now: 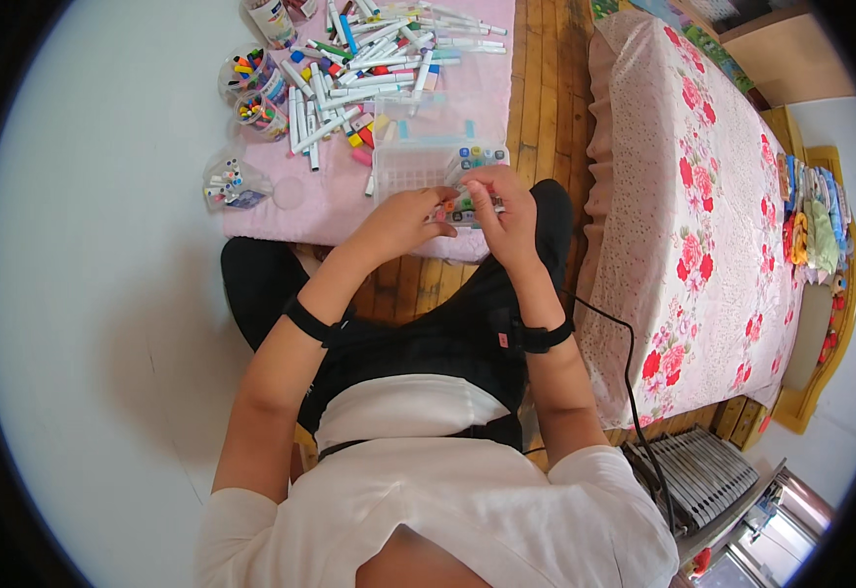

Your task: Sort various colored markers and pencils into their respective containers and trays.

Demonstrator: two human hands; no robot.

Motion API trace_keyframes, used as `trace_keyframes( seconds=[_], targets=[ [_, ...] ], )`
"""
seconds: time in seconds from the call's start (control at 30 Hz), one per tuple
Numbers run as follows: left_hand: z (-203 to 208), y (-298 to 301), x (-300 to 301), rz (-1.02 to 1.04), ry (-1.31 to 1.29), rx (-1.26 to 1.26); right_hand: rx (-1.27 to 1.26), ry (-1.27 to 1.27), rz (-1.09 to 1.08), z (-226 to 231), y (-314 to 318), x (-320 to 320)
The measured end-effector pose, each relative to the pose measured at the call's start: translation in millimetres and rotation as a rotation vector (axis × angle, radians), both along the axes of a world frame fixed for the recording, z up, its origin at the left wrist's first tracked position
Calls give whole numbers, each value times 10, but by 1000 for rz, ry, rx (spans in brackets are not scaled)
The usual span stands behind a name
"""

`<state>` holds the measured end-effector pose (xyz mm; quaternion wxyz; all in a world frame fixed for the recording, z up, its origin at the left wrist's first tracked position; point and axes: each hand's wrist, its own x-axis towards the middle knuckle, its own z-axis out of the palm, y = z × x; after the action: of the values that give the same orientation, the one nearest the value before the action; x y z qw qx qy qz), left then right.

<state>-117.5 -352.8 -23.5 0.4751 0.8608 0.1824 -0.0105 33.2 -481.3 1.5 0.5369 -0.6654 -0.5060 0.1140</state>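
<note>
A clear plastic case (386, 162) with a grid of small slots lies in front of me, its lid folded back on the far side. Several markers (482, 155) with coloured ends stand at its right. My left hand (403, 220) reaches to the case's near edge, its fingers and thumb curved round a few markers (459, 215) with orange and green ends. Beside it on the right, my right hand (504, 211) is closed, with the thumb against the curled fingers. What it pinches is hidden.
White markers (379, 59) with coloured caps lie in a loose heap on the pink cloth (266, 227). Clear tubs of markers (261, 116) stand along the left. A flowered bed (683, 216) is on the right. A black cable (632, 363) runs past my right arm.
</note>
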Motion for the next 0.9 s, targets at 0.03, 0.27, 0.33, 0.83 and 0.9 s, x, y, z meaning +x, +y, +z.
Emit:
trace_keyframes(
  seconds=[0.03, 0.27, 0.33, 0.83, 0.9],
  targets=[
    [5, 9, -28, 5, -85, -63, -10, -7, -20, 6, -14, 19],
    [146, 67, -101, -14, -234, 57, 34, -123, -73, 49, 13, 94],
    [139, 126, -151, -26, -234, 40, 31, -101, -66, 144, 57, 21],
    [-696, 1030, -538, 785, -235, 397, -329, -651, -98, -143, 884, -738],
    [-912, 1252, -564, 799, -94, 550, -342, -661, -83, -186, 933, -773]
  ],
)
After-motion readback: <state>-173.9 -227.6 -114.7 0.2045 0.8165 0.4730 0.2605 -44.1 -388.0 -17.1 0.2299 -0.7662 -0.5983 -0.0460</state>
